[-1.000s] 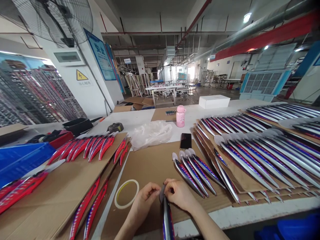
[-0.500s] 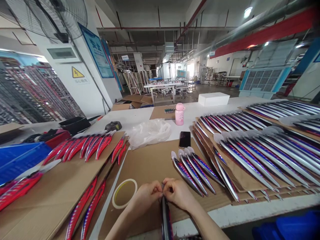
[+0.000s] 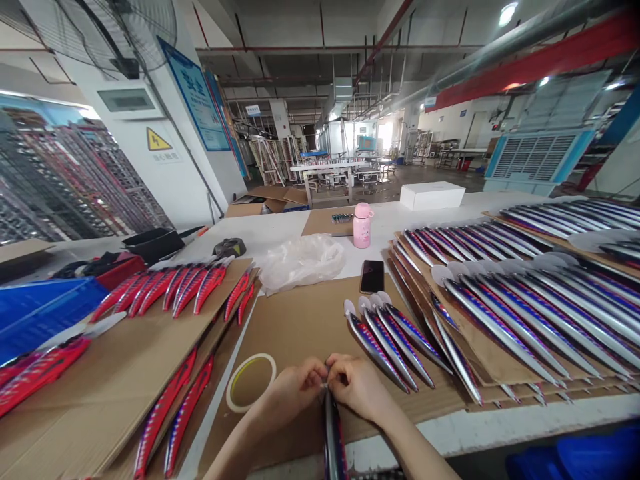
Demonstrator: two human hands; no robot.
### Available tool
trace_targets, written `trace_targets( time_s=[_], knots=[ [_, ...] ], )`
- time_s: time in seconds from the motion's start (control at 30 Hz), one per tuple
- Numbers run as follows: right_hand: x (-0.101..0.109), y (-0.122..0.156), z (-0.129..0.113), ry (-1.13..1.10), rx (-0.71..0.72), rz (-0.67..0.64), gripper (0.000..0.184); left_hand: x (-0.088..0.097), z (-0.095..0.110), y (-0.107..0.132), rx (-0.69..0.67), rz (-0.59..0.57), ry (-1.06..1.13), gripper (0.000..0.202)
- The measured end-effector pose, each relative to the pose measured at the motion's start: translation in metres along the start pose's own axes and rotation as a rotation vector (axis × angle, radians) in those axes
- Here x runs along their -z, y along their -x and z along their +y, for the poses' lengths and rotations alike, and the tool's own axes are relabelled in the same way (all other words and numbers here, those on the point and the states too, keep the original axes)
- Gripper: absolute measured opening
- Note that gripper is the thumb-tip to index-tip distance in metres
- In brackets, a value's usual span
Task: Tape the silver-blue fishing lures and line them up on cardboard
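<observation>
My left hand [image 3: 294,390] and my right hand [image 3: 356,387] meet over the cardboard sheet [image 3: 300,327] at the table's front. Both pinch the front end of a long silver, blue and purple fishing lure [image 3: 334,440] that points back toward me. Their fingers are closed on its tip. A roll of clear tape [image 3: 251,391] lies just left of my left hand. Three finished silver lures [image 3: 387,343] lie in a row just right of my right hand.
Red lures [image 3: 170,293] lie on cardboard at the left, beside a blue crate [image 3: 45,310]. Many silver lures [image 3: 525,300] cover cardboard sheets at the right. A black phone [image 3: 373,276], a crumpled plastic bag [image 3: 300,261], a pink bottle [image 3: 361,227] and a white box [image 3: 431,195] sit farther back.
My two hands have closed together on the lure's tip, and the lip that showed between them a second ago is now covered. The view has shifted slightly.
</observation>
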State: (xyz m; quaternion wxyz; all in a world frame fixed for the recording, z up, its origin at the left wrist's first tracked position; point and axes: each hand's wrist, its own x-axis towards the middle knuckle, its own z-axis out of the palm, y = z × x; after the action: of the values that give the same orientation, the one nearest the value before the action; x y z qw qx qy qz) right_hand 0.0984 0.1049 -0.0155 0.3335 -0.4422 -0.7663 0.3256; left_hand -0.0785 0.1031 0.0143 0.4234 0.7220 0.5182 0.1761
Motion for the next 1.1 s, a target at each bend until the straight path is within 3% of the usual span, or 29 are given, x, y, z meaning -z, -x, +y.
trace_targets(
  time_s=[0.07,0.23,0.3,0.5,0.73,0.83,0.93,1.1],
  knots=[
    [-0.002,0.001,0.000,0.003,0.005,0.013,0.019,-0.003,-0.002,0.000,-0.021,0.031,0.051,0.025],
    [0.000,0.002,0.000,0.007,0.009,0.010,0.018,-0.019,-0.014,0.000,-0.081,0.345,0.004,0.018],
    [0.002,0.002,-0.003,0.015,-0.001,0.006,0.018,-0.025,-0.018,0.003,-0.087,0.400,-0.001,0.009],
    [0.004,0.002,-0.008,0.050,-0.031,-0.022,0.020,-0.033,-0.019,0.015,-0.135,0.313,0.073,0.015],
    [0.005,0.003,-0.004,-0.015,-0.140,-0.004,0.017,-0.035,-0.017,0.013,-0.152,0.351,0.059,0.014],
    [0.010,0.002,-0.006,-0.010,-0.159,-0.060,0.022,-0.035,-0.016,0.013,-0.165,0.364,0.053,0.014],
    [0.012,0.001,-0.007,0.002,-0.142,-0.094,0.009,-0.035,-0.016,0.014,-0.159,0.381,0.048,0.013],
    [0.010,0.001,-0.009,-0.057,-0.162,-0.048,0.021,-0.038,-0.023,0.013,-0.176,0.386,0.019,0.012]
  ],
)
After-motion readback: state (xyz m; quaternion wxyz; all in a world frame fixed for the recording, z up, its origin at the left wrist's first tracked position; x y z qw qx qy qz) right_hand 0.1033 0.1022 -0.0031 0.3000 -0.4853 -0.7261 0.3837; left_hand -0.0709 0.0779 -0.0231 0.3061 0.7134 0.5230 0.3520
